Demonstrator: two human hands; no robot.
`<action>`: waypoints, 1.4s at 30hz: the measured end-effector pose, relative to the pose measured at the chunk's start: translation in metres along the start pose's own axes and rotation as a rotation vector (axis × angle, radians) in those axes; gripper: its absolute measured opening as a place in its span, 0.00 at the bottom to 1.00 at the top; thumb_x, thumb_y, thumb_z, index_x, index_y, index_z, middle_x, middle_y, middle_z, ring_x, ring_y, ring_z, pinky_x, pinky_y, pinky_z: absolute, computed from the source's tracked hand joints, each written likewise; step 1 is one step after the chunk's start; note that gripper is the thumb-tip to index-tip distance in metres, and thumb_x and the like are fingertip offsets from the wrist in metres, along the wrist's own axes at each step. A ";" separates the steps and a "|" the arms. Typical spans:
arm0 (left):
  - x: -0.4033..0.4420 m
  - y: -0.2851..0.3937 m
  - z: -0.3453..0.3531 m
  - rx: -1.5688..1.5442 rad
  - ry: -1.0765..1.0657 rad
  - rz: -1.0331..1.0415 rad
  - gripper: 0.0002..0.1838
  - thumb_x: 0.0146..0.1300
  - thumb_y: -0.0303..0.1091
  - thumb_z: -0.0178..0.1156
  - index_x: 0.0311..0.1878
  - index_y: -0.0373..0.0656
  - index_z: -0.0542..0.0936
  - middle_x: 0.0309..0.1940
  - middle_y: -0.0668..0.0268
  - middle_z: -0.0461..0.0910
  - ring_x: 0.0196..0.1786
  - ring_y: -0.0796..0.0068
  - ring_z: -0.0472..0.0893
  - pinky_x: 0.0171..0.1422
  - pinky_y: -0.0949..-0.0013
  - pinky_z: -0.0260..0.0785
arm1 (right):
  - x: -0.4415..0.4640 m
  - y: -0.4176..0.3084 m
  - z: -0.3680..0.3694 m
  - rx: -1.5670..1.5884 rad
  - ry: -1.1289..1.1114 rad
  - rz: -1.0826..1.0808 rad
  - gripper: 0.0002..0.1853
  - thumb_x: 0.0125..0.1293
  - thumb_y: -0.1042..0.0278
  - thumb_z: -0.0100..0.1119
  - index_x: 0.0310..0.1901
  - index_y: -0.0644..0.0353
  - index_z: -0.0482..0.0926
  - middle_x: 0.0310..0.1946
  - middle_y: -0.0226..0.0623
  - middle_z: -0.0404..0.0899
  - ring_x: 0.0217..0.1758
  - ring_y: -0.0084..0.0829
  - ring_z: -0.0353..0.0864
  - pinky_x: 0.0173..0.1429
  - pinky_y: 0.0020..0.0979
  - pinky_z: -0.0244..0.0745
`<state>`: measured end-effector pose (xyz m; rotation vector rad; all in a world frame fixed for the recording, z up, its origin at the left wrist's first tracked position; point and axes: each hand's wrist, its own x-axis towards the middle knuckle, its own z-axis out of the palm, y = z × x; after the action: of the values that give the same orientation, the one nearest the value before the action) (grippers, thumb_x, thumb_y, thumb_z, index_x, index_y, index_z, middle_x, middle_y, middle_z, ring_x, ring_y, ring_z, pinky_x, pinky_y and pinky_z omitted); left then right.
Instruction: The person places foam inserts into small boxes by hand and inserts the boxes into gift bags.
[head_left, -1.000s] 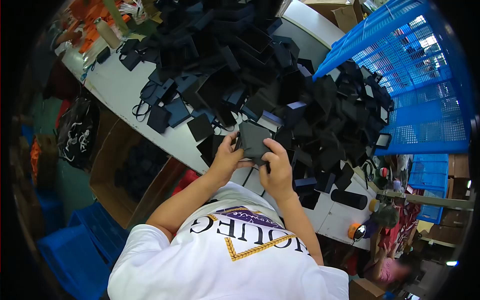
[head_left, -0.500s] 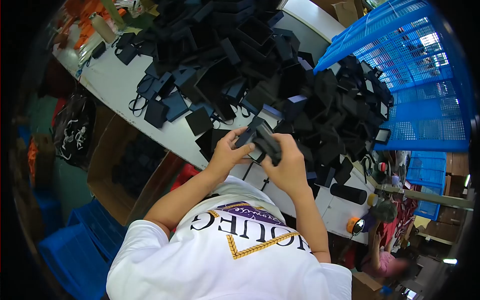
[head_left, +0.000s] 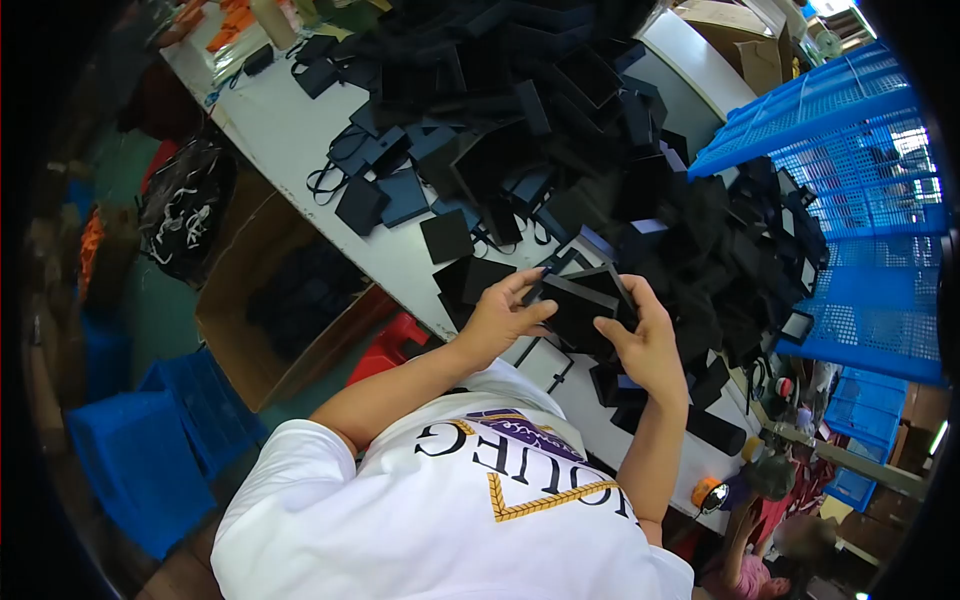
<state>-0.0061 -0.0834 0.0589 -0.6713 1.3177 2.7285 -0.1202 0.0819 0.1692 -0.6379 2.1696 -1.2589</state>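
A dark box (head_left: 578,318) was held between the left hand (head_left: 508,318) and the right hand (head_left: 648,342), over the near side of the tabletop (head_left: 265,115).
Both hands were clamped on its opposite sides, neither one nearer; its long visible edge ran crosswise between them, slightly slanting. Beyond it lay a heap of dark boxes (head_left: 690,250), and farther right stood a blue crate (head_left: 865,260).

On the white shirt (head_left: 450,525) we can make out large dark capitals (head_left: 490,458): going from left to right in our view, G, E, U and O, with one more letter showing only in part by the arm. Just above them, on a purple patch (head_left: 522,432), we see small pale script that looks like "Promise", partly creased and hard to read.
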 end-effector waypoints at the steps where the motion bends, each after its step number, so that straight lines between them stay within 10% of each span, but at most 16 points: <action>1: 0.002 0.000 -0.001 0.021 -0.009 -0.009 0.37 0.69 0.32 0.67 0.76 0.34 0.61 0.62 0.57 0.78 0.55 0.71 0.83 0.56 0.63 0.84 | 0.000 -0.004 -0.002 -0.030 -0.011 -0.009 0.21 0.60 0.83 0.65 0.56 0.63 0.74 0.40 0.38 0.82 0.40 0.25 0.77 0.48 0.26 0.73; 11: 0.005 0.024 0.002 0.094 -0.203 -0.222 0.39 0.65 0.50 0.71 0.72 0.44 0.66 0.52 0.62 0.81 0.49 0.73 0.85 0.43 0.63 0.86 | 0.008 0.001 -0.007 -0.111 -0.263 0.077 0.22 0.61 0.79 0.68 0.57 0.64 0.78 0.38 0.37 0.84 0.36 0.25 0.79 0.45 0.28 0.75; 14: 0.006 0.018 -0.001 0.049 -0.184 -0.229 0.38 0.67 0.55 0.68 0.70 0.44 0.67 0.49 0.64 0.82 0.46 0.74 0.86 0.41 0.64 0.85 | 0.006 0.029 -0.002 0.097 -0.039 0.081 0.19 0.64 0.76 0.67 0.57 0.65 0.81 0.39 0.31 0.85 0.35 0.21 0.79 0.43 0.26 0.76; 18: 0.004 0.013 0.005 -0.006 -0.155 -0.227 0.37 0.70 0.57 0.64 0.71 0.43 0.66 0.53 0.64 0.81 0.48 0.74 0.85 0.42 0.64 0.85 | 0.006 0.039 0.022 0.433 0.798 0.016 0.15 0.75 0.65 0.64 0.58 0.59 0.83 0.46 0.27 0.83 0.42 0.12 0.77 0.44 0.15 0.71; 21: 0.005 0.005 0.002 -0.049 -0.107 -0.181 0.35 0.71 0.57 0.62 0.70 0.43 0.68 0.53 0.64 0.81 0.49 0.73 0.85 0.43 0.62 0.85 | 0.009 0.031 0.004 0.822 1.052 -0.130 0.13 0.69 0.81 0.49 0.50 0.68 0.81 0.42 0.36 0.82 0.38 0.23 0.78 0.43 0.22 0.74; 23: 0.007 0.000 0.000 -0.065 -0.070 -0.097 0.34 0.71 0.58 0.62 0.68 0.44 0.69 0.49 0.62 0.81 0.48 0.71 0.86 0.43 0.62 0.86 | -0.014 0.069 -0.034 0.724 0.625 -0.205 0.15 0.65 0.80 0.46 0.49 0.70 0.79 0.34 0.40 0.82 0.37 0.25 0.81 0.45 0.22 0.74; 27: 0.003 0.016 0.006 -0.094 -0.116 -0.144 0.30 0.71 0.56 0.63 0.65 0.44 0.74 0.47 0.67 0.82 0.48 0.75 0.85 0.47 0.64 0.84 | -0.017 0.024 -0.005 -0.130 0.182 0.044 0.19 0.58 0.72 0.74 0.52 0.60 0.83 0.26 0.28 0.77 0.27 0.20 0.72 0.34 0.25 0.68; 30: 0.005 0.007 -0.003 -0.107 -0.176 -0.164 0.25 0.75 0.47 0.60 0.67 0.44 0.74 0.58 0.69 0.81 0.60 0.78 0.79 0.66 0.67 0.71 | -0.010 0.038 0.010 -0.282 0.270 -0.084 0.17 0.58 0.69 0.75 0.49 0.59 0.84 0.28 0.34 0.74 0.28 0.26 0.73 0.34 0.27 0.68; 42: 0.008 0.010 -0.013 0.150 -0.078 0.064 0.29 0.76 0.51 0.59 0.72 0.42 0.72 0.53 0.73 0.81 0.53 0.86 0.77 0.58 0.76 0.71 | 0.015 0.006 -0.003 -0.233 0.177 -0.306 0.06 0.59 0.80 0.68 0.37 0.66 0.81 0.29 0.34 0.76 0.27 0.25 0.73 0.33 0.26 0.67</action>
<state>-0.0106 -0.1007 0.0558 -0.5147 1.5319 2.6387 -0.1344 0.0772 0.1618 -1.0200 2.4586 -1.2627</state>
